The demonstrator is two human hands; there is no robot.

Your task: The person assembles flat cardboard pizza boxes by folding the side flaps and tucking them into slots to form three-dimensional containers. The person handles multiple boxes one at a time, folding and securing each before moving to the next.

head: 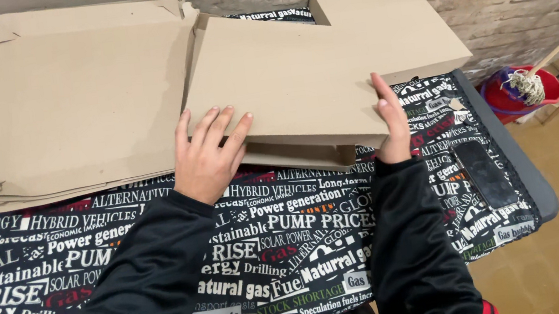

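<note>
Black sleeves nearest us, our left hand [206,158] lies fingers flat on the folded cardboard box [315,73], right hand [392,120] grasping its edge, flat cardboard stack [74,98] beside.

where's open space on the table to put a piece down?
Free: the printed cloth in front of the cardboard, between and beside the two sleeves, and the strip at the table's right end near the dark flat object. Crowded: the back half, filled by the flat cardboard stack and the folded piece under the left hand and right hand.
</note>
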